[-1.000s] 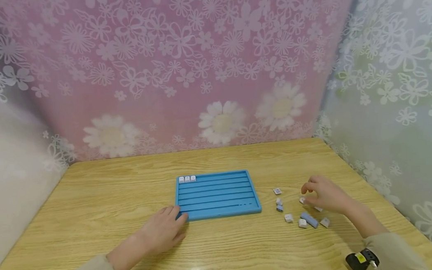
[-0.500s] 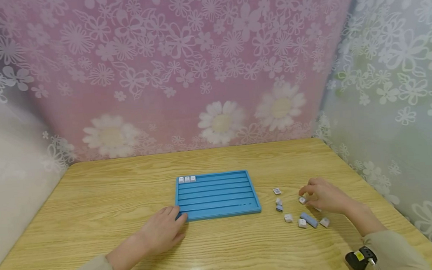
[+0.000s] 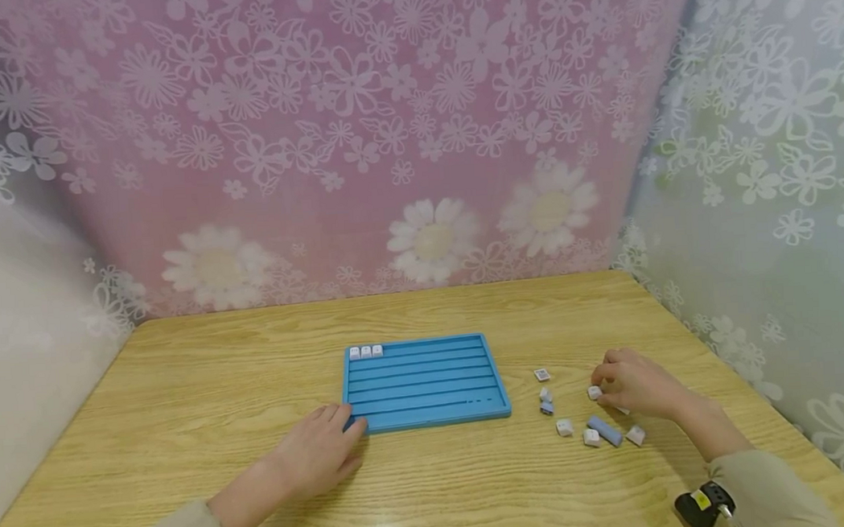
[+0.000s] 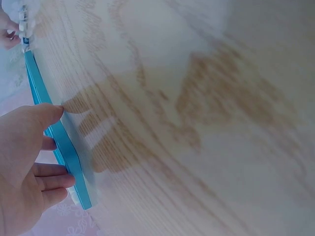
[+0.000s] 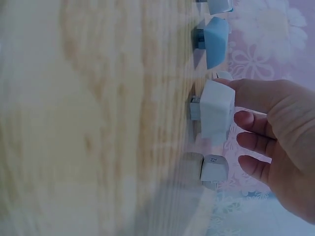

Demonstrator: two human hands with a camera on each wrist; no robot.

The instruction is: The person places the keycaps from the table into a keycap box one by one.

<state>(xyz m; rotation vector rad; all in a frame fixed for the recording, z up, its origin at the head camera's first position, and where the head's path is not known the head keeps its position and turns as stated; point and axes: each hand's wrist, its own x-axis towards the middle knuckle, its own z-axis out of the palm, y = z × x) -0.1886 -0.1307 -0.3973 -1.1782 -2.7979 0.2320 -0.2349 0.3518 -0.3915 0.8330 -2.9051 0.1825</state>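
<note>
Blue tray (image 3: 422, 383) on the wood table (image 3: 254, 362); three white caps (image 3: 366, 352) in its top row, far-left corner, legends too small for me to read. Left hand (image 3: 319, 451) holds the tray's near-left corner, thumb at the front edge, fingers at the left side, undersides hidden. Right hand (image 3: 638, 386), well right of the tray, pinches a white keycap (image 3: 593, 393) between thumb and index; from the wrist side a nearer cap (image 5: 216, 110) hides the contact. One more cap (image 3: 624, 410) is mostly covered by that hand. Long blue cap (image 3: 605, 431) and the other loose ones also sit right of the tray. Black device (image 3: 700, 508) by the right sleeve (image 3: 766, 492), sleeve cut off at frame bottom. Versus half a second ago: index has closed in, keycap nudged slightly away from the tray. Left hand unchanged.
</note>
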